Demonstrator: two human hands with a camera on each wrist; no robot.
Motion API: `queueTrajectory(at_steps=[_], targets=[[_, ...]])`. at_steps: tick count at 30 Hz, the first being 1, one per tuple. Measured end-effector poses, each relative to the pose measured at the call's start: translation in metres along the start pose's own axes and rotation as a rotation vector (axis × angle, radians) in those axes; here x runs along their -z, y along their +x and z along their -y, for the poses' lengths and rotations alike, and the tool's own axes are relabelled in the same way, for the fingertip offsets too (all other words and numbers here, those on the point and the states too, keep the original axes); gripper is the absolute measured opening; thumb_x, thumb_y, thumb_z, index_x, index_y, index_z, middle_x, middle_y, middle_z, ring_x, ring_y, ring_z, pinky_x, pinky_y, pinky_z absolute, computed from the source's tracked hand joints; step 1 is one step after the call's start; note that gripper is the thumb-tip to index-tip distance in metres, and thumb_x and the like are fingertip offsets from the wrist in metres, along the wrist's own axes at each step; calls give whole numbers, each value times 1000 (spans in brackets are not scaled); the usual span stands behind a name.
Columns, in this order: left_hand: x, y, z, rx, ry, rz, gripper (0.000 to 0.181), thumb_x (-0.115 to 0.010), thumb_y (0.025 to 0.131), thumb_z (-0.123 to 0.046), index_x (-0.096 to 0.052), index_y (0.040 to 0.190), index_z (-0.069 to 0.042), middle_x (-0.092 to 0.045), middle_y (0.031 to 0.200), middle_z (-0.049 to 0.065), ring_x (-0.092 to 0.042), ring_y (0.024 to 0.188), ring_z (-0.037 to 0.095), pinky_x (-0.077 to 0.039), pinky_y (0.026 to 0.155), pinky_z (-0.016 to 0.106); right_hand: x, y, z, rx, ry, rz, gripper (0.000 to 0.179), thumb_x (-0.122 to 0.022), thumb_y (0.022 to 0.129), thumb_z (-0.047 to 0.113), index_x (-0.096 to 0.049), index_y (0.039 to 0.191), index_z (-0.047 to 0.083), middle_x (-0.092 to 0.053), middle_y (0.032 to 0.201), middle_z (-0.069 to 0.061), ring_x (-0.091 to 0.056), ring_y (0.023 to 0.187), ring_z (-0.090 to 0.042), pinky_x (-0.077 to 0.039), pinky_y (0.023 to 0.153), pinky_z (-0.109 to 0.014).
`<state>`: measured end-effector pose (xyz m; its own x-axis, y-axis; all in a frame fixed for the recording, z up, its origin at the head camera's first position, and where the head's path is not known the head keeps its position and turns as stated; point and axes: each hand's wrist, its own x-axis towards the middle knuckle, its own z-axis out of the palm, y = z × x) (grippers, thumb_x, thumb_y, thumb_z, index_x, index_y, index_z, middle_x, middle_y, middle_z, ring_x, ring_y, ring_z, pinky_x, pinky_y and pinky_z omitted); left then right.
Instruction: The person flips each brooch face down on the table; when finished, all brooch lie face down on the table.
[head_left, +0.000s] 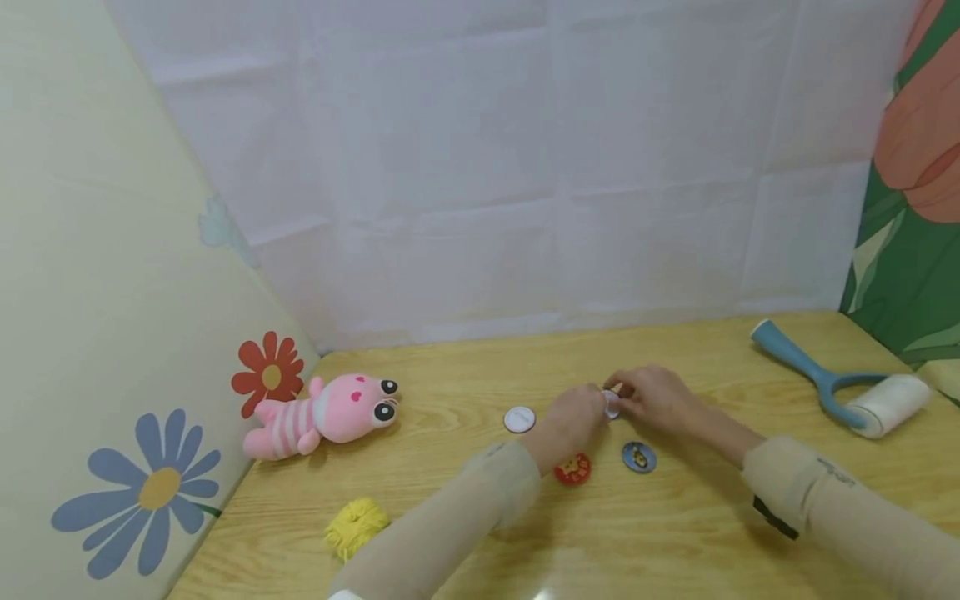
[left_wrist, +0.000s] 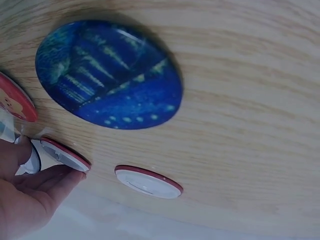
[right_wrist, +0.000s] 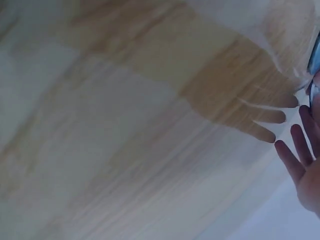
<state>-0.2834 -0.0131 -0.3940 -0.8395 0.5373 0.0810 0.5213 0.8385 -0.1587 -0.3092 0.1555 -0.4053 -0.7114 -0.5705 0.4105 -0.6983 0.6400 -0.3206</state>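
Observation:
My left hand [head_left: 573, 419] and right hand [head_left: 660, 402] meet over the table at a pale round button badge [head_left: 612, 405]. The right thumb and forefinger pinch its edge, the other right fingers [right_wrist: 301, 152] spread loosely. In the left wrist view, my left fingers [left_wrist: 60, 186] curl under a red-rimmed badge [left_wrist: 65, 154], and another badge's pale edge [left_wrist: 33, 161] shows by the thumb. A white-backed badge [head_left: 519, 419] lies left of the hands. Nearer me are a red badge [head_left: 573, 470] and a blue one with a cartoon figure [head_left: 639, 457]. A dark blue badge [left_wrist: 107, 75] is hidden from the head view.
A pink striped plush toy [head_left: 322, 417] lies at the table's left, with yellow yarn [head_left: 356, 527] nearer, beside my left sleeve. At the right rests a lint roller [head_left: 888, 406] with a blue handle. A white cloth [head_left: 480, 167] hangs behind the wooden table [head_left: 675, 533].

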Motion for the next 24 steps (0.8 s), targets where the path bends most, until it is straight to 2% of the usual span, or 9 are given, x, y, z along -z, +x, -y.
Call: queueTrajectory(at_steps=[3, 7, 14, 19, 24], targets=[[-1, 0, 0, -9, 14, -10, 10, -66, 94, -22, -70, 96, -13, -64, 89, 1, -62, 76, 12, -53, 61, 19, -1, -1, 0, 0, 9, 7, 20, -76, 83, 11, -70, 101, 4, -72, 83, -6, -68, 75, -20, -57, 71, -40], [-1, -1, 0, -40, 50, -3, 8, -65, 94, -19, -70, 94, -13, -65, 88, 1, -62, 76, 12, -53, 62, 19, -2, -2, -1, 38, -17, 11, 25, -78, 79, 11, -71, 102, 1, -72, 89, -8, -66, 81, -23, -56, 74, -42], [-2, -2, 0, -78, 86, -27, 5, -67, 90, -13, -70, 87, -14, -67, 83, -1, -63, 75, 11, -53, 64, 20, -3, -3, -3, 98, -28, 61, 31, -79, 80, 18, -71, 105, 0, -68, 94, -8, -60, 84, -22, -53, 75, -39], [-2, -2, -1, -68, 90, -14, 4, -69, 88, -10, -70, 87, -14, -68, 80, -2, -63, 73, 11, -53, 65, 20, -2, -3, -2, 84, -42, 103, 33, -79, 79, 17, -71, 106, -1, -65, 101, -14, -59, 94, -29, -53, 83, -45], [-1, -1, -2, -68, 114, 8, 6, -69, 87, -8, -70, 89, -14, -68, 83, -1, -64, 77, 11, -54, 71, 22, -1, -3, -1, 64, -62, 130, 33, -78, 81, 17, -71, 107, -2, -64, 106, -17, -59, 98, -33, -52, 86, -48]])
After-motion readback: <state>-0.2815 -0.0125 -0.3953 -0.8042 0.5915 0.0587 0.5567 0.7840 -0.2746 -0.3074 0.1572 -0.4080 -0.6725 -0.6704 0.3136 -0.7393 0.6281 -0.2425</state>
